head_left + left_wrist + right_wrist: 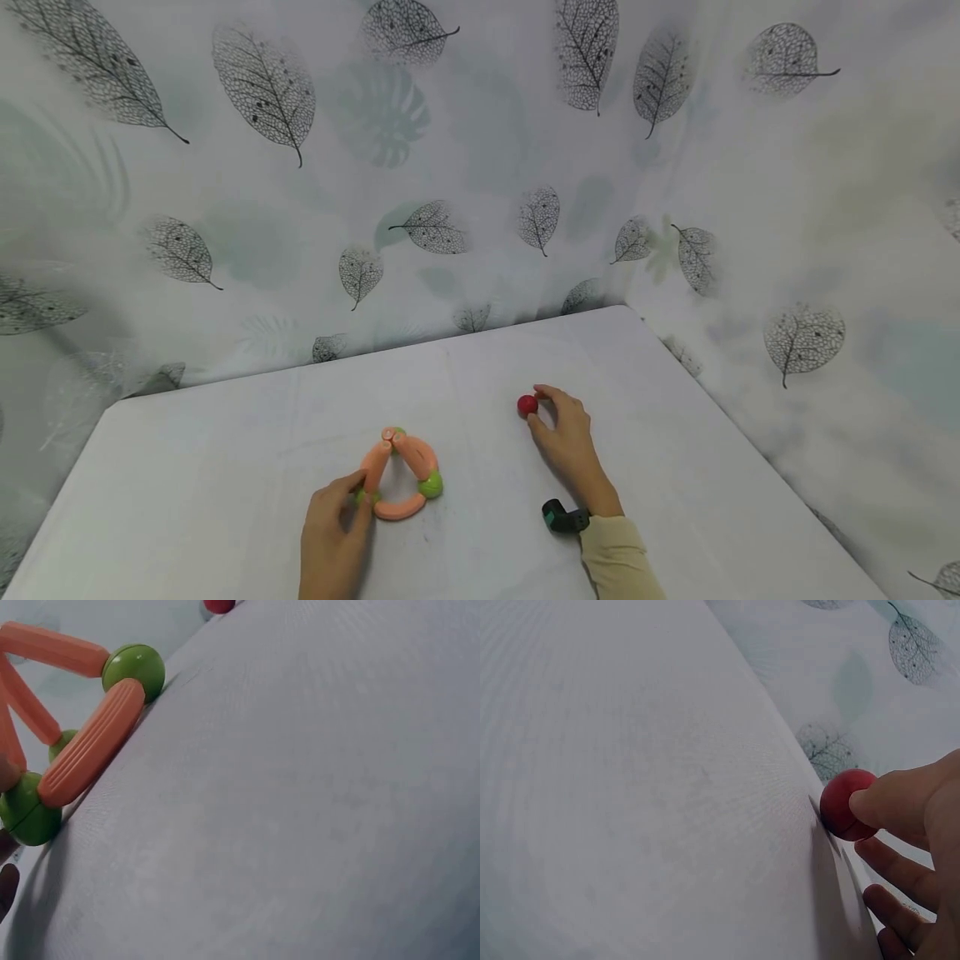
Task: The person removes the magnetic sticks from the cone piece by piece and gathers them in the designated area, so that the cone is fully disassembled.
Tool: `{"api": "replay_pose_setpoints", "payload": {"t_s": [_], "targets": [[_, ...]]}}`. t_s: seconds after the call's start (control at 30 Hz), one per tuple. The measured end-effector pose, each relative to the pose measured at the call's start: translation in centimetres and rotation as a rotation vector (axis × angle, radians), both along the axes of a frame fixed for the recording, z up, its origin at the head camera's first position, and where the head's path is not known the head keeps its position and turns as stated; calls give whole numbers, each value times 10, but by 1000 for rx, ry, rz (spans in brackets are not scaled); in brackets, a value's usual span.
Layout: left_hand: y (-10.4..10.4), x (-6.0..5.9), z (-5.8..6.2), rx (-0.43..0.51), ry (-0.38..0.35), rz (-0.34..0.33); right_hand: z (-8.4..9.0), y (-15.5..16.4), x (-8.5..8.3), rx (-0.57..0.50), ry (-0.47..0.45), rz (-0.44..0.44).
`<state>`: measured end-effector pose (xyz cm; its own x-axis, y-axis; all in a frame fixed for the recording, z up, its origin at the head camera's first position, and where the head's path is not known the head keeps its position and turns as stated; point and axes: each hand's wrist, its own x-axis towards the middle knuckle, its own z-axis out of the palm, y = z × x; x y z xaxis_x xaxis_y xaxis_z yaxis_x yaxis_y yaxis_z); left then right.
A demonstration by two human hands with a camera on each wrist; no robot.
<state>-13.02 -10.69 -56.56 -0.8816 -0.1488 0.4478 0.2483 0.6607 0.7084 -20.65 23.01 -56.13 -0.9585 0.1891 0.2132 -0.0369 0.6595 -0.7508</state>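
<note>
A frame of orange rods joined by green balls stands on the white table. Its upright rods lean together at the top. At the near left corner my left hand pinches a green ball, partly hidden by fingers in the head view. Another green ball joins the rods at the right corner, and a third lies at the back. To the right of the frame, my right hand holds a small red ball between thumb and fingers, close over the tabletop.
The white table has its far edge against a leaf-patterned sheet, which also runs along the right side. A black wrist device sits at my right wrist. Crumpled clear plastic lies beyond the table's left corner.
</note>
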Motion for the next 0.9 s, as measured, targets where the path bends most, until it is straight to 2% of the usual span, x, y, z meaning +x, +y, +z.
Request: {"api": "replay_pose_setpoints", "payload": {"t_s": [0.2, 0.3, 0.5, 0.7, 0.9], "targets": [[0, -1, 2, -21, -56, 66, 1, 0, 0, -43, -7, 3], [1, -1, 2, 1, -88, 98, 2, 1, 1, -72, -25, -5], [1, -2, 2, 44, -99, 116, 5, 4, 4, -111, -37, -15], [0, -2, 1, 27, -39, 150, 8, 5, 7, -155, 31, -2], [-1, -2, 2, 42, 116, 142, 13, 5, 5, -205, 129, -4]]}}
